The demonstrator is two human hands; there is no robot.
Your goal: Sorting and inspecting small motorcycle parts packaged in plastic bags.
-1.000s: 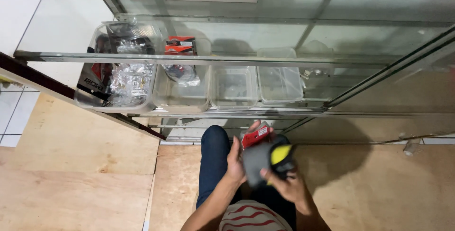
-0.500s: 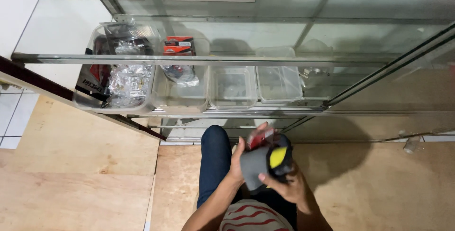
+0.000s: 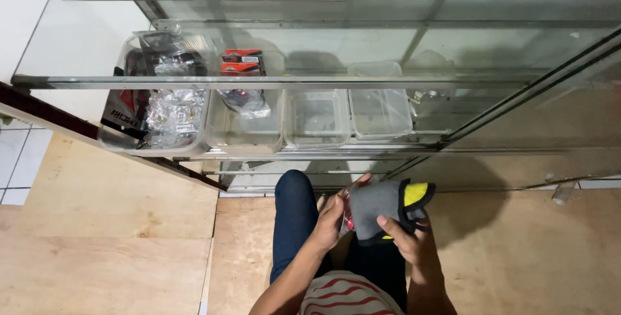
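Just below the glass shelf [image 3: 323, 154], both hands grip a grey-and-yellow glove [image 3: 381, 208], left hand [image 3: 333, 221] fingers closed on its clear wrapper, right hand [image 3: 407, 240] fingers clamped underneath; the slick wrapper could slip and drop it onto the plywood floor [image 3: 517, 257].

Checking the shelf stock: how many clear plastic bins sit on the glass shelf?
4, side by side: a large bin of packets at left, a second bin, a third bin, a fourth bin. More may be hidden behind glass.
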